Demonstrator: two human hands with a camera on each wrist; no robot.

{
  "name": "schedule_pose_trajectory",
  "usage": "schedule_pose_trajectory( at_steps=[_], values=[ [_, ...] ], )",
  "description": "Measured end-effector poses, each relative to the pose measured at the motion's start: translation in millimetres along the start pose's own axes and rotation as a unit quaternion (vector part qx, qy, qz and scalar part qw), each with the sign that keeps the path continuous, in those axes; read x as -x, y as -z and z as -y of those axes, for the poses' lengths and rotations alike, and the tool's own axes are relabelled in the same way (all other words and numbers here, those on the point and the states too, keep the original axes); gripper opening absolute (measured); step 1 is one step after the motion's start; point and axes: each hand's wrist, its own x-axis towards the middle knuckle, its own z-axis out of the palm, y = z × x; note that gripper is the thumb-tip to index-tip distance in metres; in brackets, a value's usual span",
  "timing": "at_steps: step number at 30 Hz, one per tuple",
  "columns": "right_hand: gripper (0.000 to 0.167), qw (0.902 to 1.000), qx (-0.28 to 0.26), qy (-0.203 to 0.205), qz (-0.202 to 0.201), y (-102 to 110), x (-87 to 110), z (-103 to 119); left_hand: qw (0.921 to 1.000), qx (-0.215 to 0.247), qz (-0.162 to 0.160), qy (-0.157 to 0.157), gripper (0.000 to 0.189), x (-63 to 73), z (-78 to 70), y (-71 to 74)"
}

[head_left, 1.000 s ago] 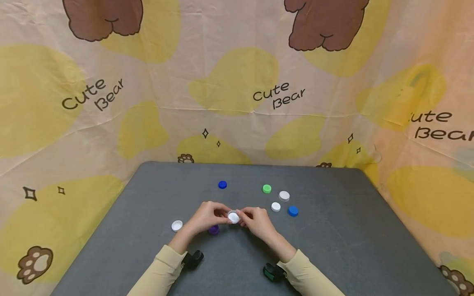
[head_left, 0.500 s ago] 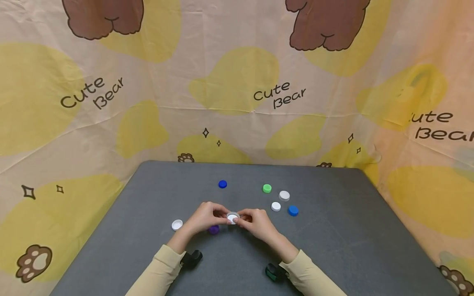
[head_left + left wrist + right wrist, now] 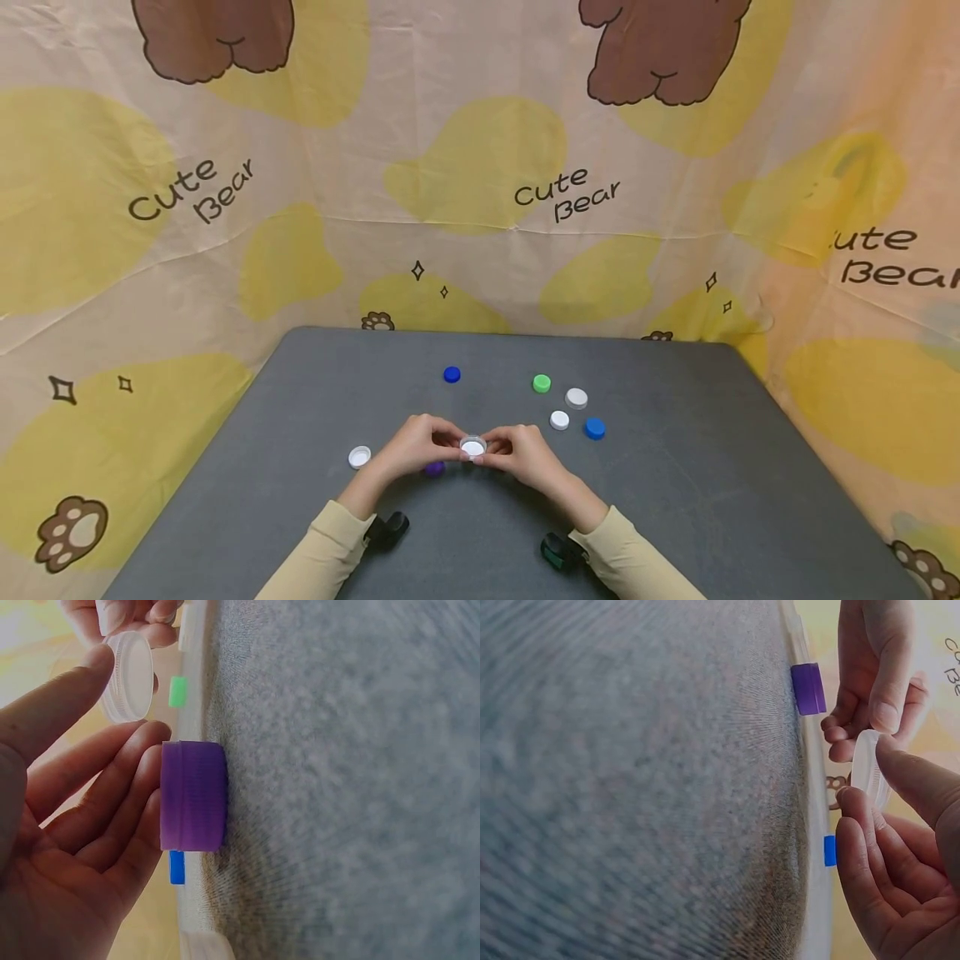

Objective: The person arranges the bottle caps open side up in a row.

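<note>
A translucent white bottle cap (image 3: 472, 448) is held between both hands above the middle of the table, its hollow side facing up toward the head camera. My left hand (image 3: 420, 442) pinches its left edge; in the left wrist view the thumb lies against the ridged rim of the cap (image 3: 130, 677). From the other side my right hand (image 3: 527, 452) grips it with thumb and fingertips, which the right wrist view shows closely. Beneath my left hand a purple bottle cap (image 3: 193, 796) sits on the table, partly hidden in the head view. Left of that hand lies an upturned white cap (image 3: 359, 457).
Farther back on the grey table (image 3: 360, 375) are a dark blue cap (image 3: 452, 375) and a green cap (image 3: 542, 383). A clear-rimmed white cap (image 3: 577, 398), a white cap (image 3: 559, 421) and a blue cap (image 3: 595, 429) lie right of the hands. A patterned cloth (image 3: 465, 167) hangs behind.
Both hands have drawn slightly nearer to the body with the translucent cap, and the right thumb has shifted along its rim. The caps on the table have stayed put.
</note>
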Motion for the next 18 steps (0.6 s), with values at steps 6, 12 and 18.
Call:
schedule_pose_trajectory(
  at_steps=[6, 12, 18],
  values=[
    [0.031, 1.0000, -0.001, 0.001, 0.006, 0.8, 0.3, 1.7, 1.0000, -0.005, 0.003, -0.007, 0.024, 1.4, -2.2, 1.1],
    [0.029, 0.9998, -0.006, 0.000, 0.018, 0.1, 0.8, 3.6, 0.9999, -0.005, 0.007, -0.012, 0.028, 1.2, -3.4, 1.4],
    [0.027, 0.9995, -0.004, -0.003, 0.030, 1.7, 1.3, 4.8, 0.9998, -0.008, 0.010, -0.014, 0.031, 0.5, -5.2, 1.4]
  ],
)
